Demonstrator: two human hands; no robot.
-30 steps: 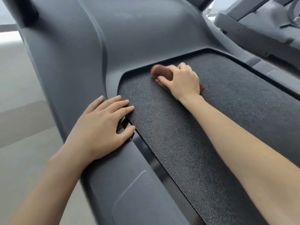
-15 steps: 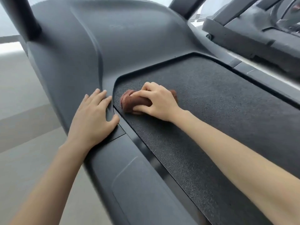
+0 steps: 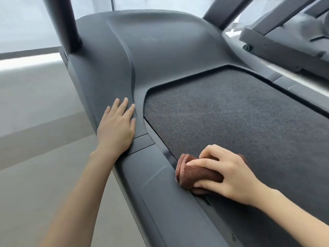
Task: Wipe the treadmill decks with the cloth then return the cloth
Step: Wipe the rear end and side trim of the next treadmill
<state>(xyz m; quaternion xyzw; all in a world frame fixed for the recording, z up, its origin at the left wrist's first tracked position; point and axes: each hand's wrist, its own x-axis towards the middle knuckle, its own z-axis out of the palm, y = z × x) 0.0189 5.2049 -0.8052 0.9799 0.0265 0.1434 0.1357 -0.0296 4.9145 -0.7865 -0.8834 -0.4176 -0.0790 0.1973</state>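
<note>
Since the earlier frame the brown cloth (image 3: 194, 173) has been dragged back toward me along the belt's left edge. It now sits low and right of centre in the frame, straddling the seam between the textured deck (image 3: 240, 113) and the side rail (image 3: 160, 202). My right hand (image 3: 231, 175) lies over it, its fingers (image 3: 201, 164) curled across the folded roll and the thumb tucked against its near side, pressing it down; the cloth's folded end sticks out to the left of the hand. I judge this to be mid-wipe on this deck's left margin, and the next stroke calls for steady downward pressure and a shift rightward onto the next strip of belt. Further up, left of centre, my left hand (image 3: 117, 129) rests flat on the motor cover (image 3: 160, 50), fingers straight and close together, holding nothing. At upper right stands a second treadmill (image 3: 284, 41).
</note>
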